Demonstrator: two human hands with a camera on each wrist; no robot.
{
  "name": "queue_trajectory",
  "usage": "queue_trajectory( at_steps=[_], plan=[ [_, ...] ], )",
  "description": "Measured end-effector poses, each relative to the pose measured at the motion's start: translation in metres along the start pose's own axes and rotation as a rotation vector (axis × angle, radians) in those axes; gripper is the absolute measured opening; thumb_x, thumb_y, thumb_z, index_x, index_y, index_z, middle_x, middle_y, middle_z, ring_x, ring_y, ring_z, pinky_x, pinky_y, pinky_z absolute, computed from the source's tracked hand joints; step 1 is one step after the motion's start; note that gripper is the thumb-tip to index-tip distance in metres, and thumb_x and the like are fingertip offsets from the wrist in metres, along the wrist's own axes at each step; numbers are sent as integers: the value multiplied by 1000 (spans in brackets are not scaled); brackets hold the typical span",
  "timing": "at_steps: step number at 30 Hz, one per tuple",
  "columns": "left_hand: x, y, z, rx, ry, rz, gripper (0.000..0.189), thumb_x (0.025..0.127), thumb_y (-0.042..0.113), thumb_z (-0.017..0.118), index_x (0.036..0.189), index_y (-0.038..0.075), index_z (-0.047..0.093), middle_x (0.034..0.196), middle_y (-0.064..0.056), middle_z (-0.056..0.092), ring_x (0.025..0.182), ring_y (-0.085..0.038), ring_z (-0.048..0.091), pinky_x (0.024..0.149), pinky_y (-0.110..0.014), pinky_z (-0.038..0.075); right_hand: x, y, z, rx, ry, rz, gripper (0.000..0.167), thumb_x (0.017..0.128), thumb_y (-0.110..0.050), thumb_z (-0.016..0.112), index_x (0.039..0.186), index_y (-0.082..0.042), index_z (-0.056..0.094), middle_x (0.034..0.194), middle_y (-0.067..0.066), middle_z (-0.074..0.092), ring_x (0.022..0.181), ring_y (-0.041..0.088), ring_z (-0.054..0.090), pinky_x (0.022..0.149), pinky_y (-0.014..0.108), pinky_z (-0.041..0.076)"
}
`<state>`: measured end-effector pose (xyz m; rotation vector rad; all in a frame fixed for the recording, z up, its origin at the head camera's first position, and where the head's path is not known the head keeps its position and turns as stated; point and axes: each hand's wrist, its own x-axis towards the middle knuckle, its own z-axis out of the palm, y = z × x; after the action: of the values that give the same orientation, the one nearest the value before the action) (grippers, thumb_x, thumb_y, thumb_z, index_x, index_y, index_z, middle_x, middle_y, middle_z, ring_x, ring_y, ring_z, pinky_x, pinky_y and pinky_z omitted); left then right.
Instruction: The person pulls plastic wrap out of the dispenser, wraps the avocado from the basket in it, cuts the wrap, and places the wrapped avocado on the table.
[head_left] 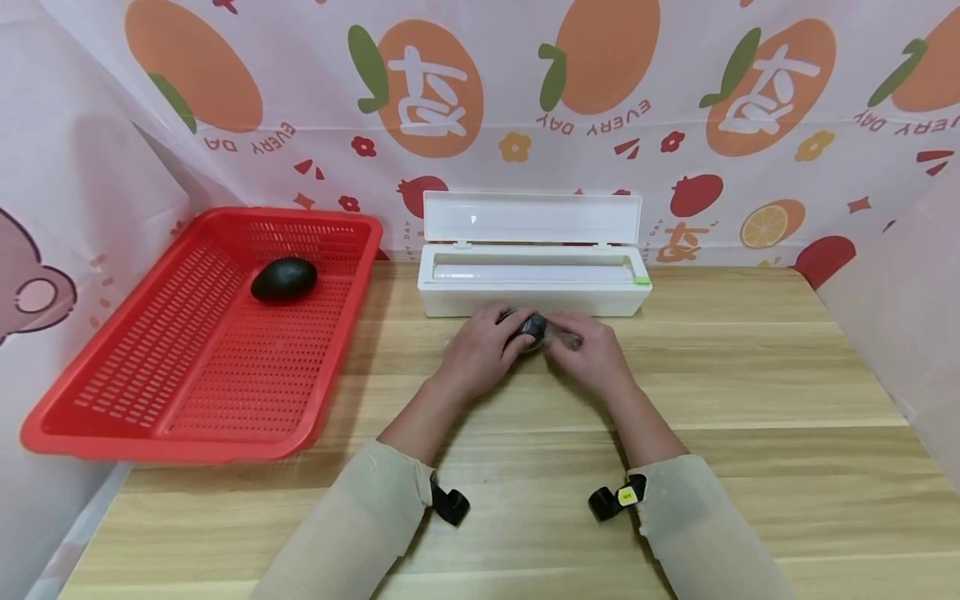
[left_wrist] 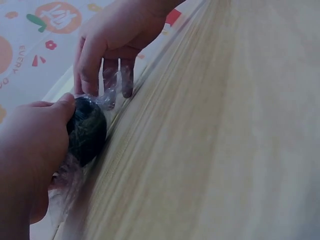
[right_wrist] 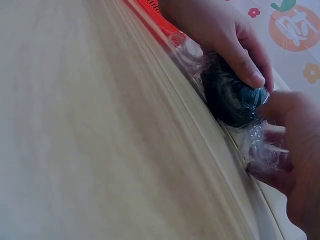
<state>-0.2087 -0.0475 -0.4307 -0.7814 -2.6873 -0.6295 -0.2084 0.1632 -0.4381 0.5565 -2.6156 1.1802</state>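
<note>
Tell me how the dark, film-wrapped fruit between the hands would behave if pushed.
The dark fruit would probably roll, since its visible side is rounded. The clear film gathered at its end looks floppy, being thin and crumpled. The wrapped surface could be somewhat slippery, judging by its shine.

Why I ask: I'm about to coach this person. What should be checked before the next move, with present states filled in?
1. Left hand holds the dark fruit: ok.
2. Right hand is at the loose plastic wrap: ok, its fingers touch it.
3. Plastic wrap lies flat at both ends: not ok, loose folds stick out.
4. Plastic wrap covers the fruit all round: cannot tell, the hands hide part.
5. Lid of the white box is closed: not ok, it stands open.
6. Second fruit is in the red basket: ok.
</note>
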Motion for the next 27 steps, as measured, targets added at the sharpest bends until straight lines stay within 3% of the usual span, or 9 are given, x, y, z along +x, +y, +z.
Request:
queue_trajectory(
  at_steps=[4,8,11,14,17,21,24,27],
  plan=[
    [1,1,0,23,30,-10,42,99,41,56,137,24,57,124,-13,57,114,-29,55,99,-44,46,2,-4,3,-60,5,41,30,89,-11,70,119,-10,72,115,10,72,106,25,68,88,42,56],
    [2,5,1,9,23,-50,42,99,43,55,137,26,56,124,-12,56,114,-29,54,93,-45,50,2,-13,11,-78,150,80,18,90,-12,70,106,-7,77,99,10,76,88,21,73,74,38,59],
    [2,8,3,-14,35,-86,43,98,44,55,137,26,56,122,-12,57,112,-29,54,87,-46,52,1,-22,18,-11,265,124,16,91,-13,70,100,-4,77,96,11,76,87,20,73,73,35,59],
    [3,10,4,-22,68,-114,43,97,44,57,136,25,57,117,-13,59,107,-28,56,83,-45,54,-1,-33,24,92,299,172,19,92,-13,66,106,-3,76,106,12,74,99,21,71,82,35,58],
    [3,11,5,-20,102,-143,42,97,43,59,133,22,59,111,-15,59,102,-29,57,78,-45,54,-6,-46,31,224,231,250,33,95,-16,59,123,-3,68,128,12,65,121,21,61,98,36,52],
    [3,11,6,-12,128,-162,41,96,42,60,131,20,60,106,-18,58,96,-31,57,72,-45,54,-13,-61,39,397,64,355,58,94,-19,51,149,-9,39,159,2,29,145,10,28,115,33,32],
    [3,12,6,-10,132,-159,41,97,40,59,131,19,60,105,-19,58,95,-32,57,71,-44,54,-18,-67,42,509,-39,378,75,90,-16,51,157,-17,17,165,-5,3,149,6,9,119,34,22],
    [3,12,6,-5,119,-168,42,98,41,57,133,18,59,105,-20,57,96,-33,57,73,-45,54,-18,-69,39,657,-84,371,85,88,-6,50,159,-18,4,165,-5,-5,150,8,6,121,35,18]
  ],
)
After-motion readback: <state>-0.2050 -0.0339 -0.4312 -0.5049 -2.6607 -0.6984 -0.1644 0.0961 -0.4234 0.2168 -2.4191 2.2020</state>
